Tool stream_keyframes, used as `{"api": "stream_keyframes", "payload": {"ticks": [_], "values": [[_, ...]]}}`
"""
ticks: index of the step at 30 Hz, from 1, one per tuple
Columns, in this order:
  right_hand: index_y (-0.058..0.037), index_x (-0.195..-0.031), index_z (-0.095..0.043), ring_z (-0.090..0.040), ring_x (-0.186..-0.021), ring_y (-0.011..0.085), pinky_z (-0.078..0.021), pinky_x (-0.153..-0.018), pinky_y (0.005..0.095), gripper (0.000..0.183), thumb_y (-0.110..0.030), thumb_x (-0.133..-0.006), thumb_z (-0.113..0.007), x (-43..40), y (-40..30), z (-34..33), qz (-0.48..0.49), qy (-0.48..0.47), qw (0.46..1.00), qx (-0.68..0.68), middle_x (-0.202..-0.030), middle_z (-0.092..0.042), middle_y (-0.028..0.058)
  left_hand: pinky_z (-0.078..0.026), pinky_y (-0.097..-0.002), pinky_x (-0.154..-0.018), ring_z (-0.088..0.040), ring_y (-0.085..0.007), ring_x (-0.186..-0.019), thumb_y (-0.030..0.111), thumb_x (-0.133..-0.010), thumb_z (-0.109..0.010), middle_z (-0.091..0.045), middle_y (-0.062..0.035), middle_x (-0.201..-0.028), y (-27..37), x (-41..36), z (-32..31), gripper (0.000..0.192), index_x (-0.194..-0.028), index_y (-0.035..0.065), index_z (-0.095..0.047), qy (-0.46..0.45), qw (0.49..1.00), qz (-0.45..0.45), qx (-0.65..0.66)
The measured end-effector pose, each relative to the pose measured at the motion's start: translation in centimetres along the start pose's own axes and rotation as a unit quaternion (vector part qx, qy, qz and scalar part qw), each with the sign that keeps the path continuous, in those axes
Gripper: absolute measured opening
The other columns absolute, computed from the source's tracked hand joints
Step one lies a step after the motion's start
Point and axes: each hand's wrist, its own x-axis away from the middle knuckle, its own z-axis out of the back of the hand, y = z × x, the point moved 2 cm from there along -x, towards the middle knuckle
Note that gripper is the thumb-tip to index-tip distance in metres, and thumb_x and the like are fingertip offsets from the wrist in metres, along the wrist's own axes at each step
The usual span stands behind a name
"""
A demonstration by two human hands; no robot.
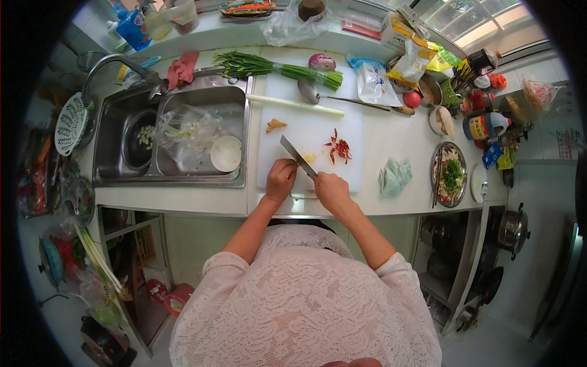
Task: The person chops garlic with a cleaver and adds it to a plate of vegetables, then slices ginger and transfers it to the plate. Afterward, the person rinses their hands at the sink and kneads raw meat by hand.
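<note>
My right hand [333,192] grips the handle of a kitchen cleaver [297,155], its blade slanting up and left over the white cutting board [316,130]. My left hand [280,180] is beside the blade with its fingers curled in; whether they pinch anything is hidden. Chopped yellow bits [310,158], perhaps ginger, lie just right of the blade. Further up the board is a piece of ginger root [276,125]. Cut dried red chillies [339,149] form a small pile on the right. A pale scallion stalk [296,104] crosses the board's upper part.
Flowering chives [279,69], a red onion [322,62] and a metal ladle [308,91] lie along the back. A double steel sink [245,124] stands left, with a white bowl [226,153] inside. Rightward are a crumpled plastic bag [395,176] and an oval dish of food [464,174].
</note>
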Motion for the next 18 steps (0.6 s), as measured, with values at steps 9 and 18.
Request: {"api": "stream_keyframes", "payload": {"ticks": [9,18], "values": [[0.0001,-0.079,-0.061,-0.063,-0.069,0.0437,-0.0498,-0.065,0.0513,0.030,-0.024,-0.093,-0.051,0.0,0.5,-0.1,-0.013,0.017,1.000,-0.014,-0.072,-0.063,0.0246,-0.051,-0.0353,-0.073,-0.061,-0.0281,-0.084,-0.007,-0.072,-0.065,-0.063,-0.0099,-0.086,-0.2,0.2,0.2,0.011,-0.080,0.0000,-0.063,0.005,1.000,0.004,0.011],[-0.0004,-0.079,-0.061,-0.063,-0.070,0.0435,-0.0501,-0.065,0.0511,0.031,-0.026,-0.094,-0.050,-0.2,-0.4,-0.4,-0.008,0.005,1.000,-0.002,-0.073,-0.064,0.0250,-0.051,-0.0352,-0.073,-0.061,-0.0280,-0.083,-0.008,-0.069,-0.064,-0.063,-0.0096,-0.085,0.2,-0.2,0.4,0.012,-0.077,0.0002,-0.062,0.001,1.000,0.009,0.019]]}}
